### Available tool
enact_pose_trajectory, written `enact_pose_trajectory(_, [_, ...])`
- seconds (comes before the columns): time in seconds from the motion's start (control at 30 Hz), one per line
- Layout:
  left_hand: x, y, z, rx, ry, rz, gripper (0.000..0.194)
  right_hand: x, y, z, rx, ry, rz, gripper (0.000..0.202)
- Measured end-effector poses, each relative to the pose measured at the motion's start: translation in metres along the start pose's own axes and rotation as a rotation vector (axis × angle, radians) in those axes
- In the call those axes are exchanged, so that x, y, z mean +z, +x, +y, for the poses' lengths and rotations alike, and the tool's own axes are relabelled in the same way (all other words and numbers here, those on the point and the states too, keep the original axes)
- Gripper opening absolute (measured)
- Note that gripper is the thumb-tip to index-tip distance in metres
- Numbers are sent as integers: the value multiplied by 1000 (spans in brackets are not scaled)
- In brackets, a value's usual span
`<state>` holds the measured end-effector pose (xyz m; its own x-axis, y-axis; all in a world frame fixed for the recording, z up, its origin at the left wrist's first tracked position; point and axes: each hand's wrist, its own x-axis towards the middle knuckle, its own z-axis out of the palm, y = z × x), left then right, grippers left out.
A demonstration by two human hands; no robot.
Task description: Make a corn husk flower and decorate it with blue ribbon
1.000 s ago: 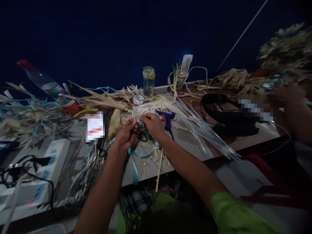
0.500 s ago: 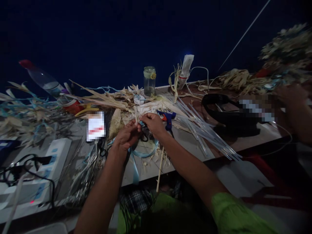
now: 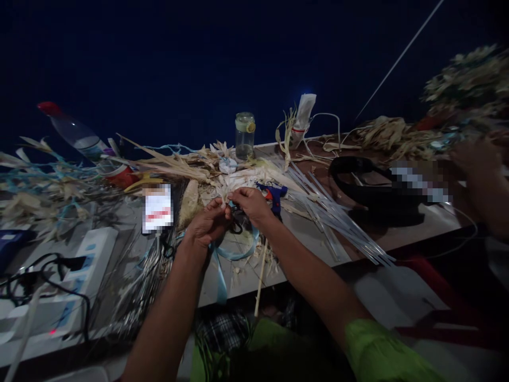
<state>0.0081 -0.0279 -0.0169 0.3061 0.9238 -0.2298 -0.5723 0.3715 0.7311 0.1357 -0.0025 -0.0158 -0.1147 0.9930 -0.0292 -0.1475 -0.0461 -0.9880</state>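
Pale husk (image 3: 224,195), shape indistinct, base hidden

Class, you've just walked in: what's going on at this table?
A person in a green top holds a small, pale, husk-like piece in the left hand and right hand, above a cluttered table. A blue glue gun lies beside the right hand, and light-blue ribbon nearer the person. Farther right, another person's hand shows, blurred.

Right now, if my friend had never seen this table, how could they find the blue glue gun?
On the table, find the person's right hand, near the middle of the view. Just beyond its wrist, partly hidden, is the glue gun. Its dark blue body with a red-orange part sets it apart from the clear sticks to its right.
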Motion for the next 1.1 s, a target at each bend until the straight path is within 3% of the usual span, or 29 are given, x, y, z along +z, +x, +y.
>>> enact_pose_trajectory(0.4, [3,-4,5,60,-27,16,20,-4,2,-1,-59,-57,25,27])
enact_pose_trajectory(0.97, [-5,1,0,28,43,-27,19,-1,1,-2,25,52,-14,26])
enact_pose_trajectory(1.1, [-3,3,-1,93,96,38,22,-2,1,-3,31,71,-29,28])
